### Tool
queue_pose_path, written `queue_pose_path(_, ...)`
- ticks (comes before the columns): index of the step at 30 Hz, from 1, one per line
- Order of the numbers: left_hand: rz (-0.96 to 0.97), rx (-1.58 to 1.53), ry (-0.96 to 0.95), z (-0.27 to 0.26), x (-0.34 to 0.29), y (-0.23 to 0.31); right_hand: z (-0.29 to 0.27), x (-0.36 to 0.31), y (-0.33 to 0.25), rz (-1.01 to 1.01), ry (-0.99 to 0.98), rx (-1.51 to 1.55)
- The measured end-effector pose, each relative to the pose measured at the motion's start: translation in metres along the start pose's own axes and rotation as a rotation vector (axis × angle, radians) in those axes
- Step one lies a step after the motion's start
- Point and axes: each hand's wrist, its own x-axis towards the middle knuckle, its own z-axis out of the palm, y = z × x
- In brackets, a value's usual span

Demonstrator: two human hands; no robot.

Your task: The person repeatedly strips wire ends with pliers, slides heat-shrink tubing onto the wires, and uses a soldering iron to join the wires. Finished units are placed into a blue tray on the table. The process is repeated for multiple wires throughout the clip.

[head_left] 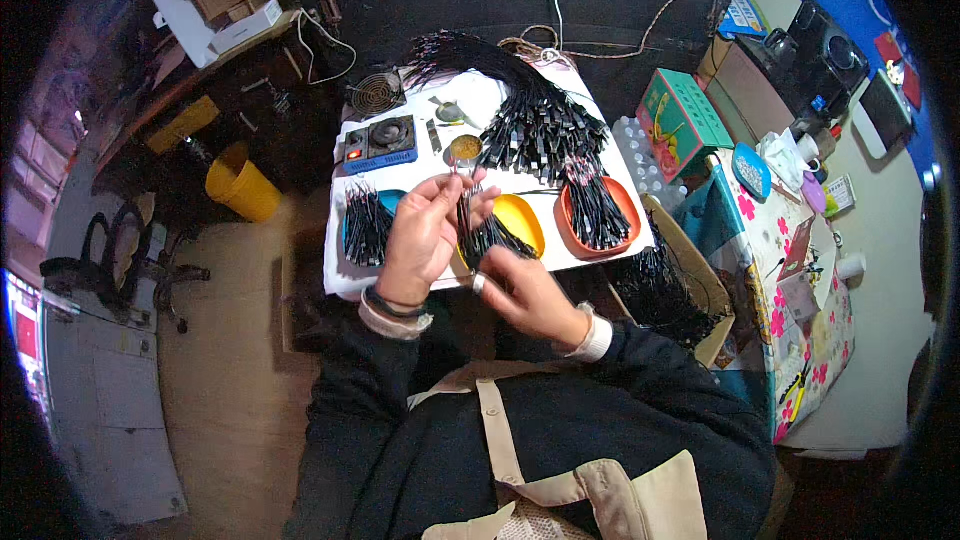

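Over the near edge of the white-covered table, my left hand [422,235] is closed, thumb and forefinger pinching the thin stripped end of a black cable [464,208]. Its other fingers curl behind the wire ends. My right hand [530,295] is lower and to the right, fingers bent together at the lower part of the cables; what they pinch is hidden. Beneath both hands is a yellow bowl [534,219] with a bunch of black cables. An orange bowl [629,229] with more cables stands to the right. Another bunch [366,228] lies in a blue bowl [391,199] at the left.
A large pile of black cables [540,110] covers the table's back right. Behind the bowls stand a blue-and-black device [381,144] and a small round tin [465,148]. A cardboard box of cables [715,332] sits at right, beside a flowered table [745,230]. A yellow bin [243,185] stands left.
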Motion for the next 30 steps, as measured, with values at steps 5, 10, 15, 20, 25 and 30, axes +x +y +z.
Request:
queue_pose_path(5,0.215,0.175,0.101,0.008,-0.006,0.031,0.050,-0.065,0.009,0.091,-0.360,-0.252)
queue_pose_path(10,0.244,0.240,-0.077,0.020,-0.087,0.012,0.021,-0.053,0.010,0.025,-0.223,0.095)
queue_pose_path(15,0.149,0.189,-0.163,0.024,-0.141,-0.018,-0.032,-0.014,-0.016,0.213,-0.146,0.858)
queue_pose_path(20,0.085,0.198,-0.221,0.028,-0.153,-0.034,-0.026,-0.017,-0.047,0.227,-0.155,0.850)
queue_pose_path(25,0.124,0.211,-0.036,0.037,-0.156,-0.040,-0.027,-0.029,-0.056,0.124,-0.038,0.783)
queue_pose_path(30,0.581,0.792,0.239,0.054,-0.154,-0.055,-0.013,-0.043,-0.063,0.001,0.162,0.382)
